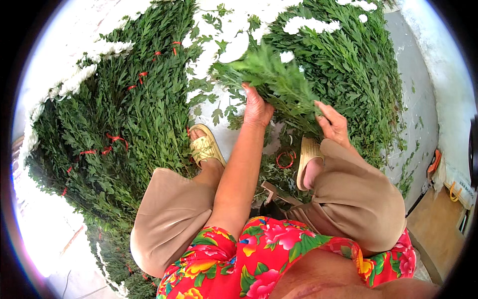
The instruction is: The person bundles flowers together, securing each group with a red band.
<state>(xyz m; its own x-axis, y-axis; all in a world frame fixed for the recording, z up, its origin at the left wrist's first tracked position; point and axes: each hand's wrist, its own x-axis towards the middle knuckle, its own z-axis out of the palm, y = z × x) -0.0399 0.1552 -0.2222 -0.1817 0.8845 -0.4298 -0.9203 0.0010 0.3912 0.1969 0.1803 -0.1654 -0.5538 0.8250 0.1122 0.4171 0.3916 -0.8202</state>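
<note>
My left hand (257, 106) grips a leafy bunch of chrysanthemum stems (276, 74), partly blurred, held above the floor between my feet. Curled at the bunch's right end, my right hand (331, 122) pinches its stems; some fingers are hidden. Behind the bunch, a large pile of green chrysanthemum stems (347, 71) lies on the right, with white flower heads (312, 25) at its far side. To the left spreads another pile of stems (149, 101), tied in bundles with red ties (115, 138); white blooms (76, 79) line its outer edge.
A loose coil of red tie (286, 159) rests among fallen leaves beside my right sandal (309, 160). My left sandal (207, 145) touches the left pile. Loose leaves (216, 112) litter the floor. An orange-handled tool (434, 162) and a brown board (433, 220) are at the right.
</note>
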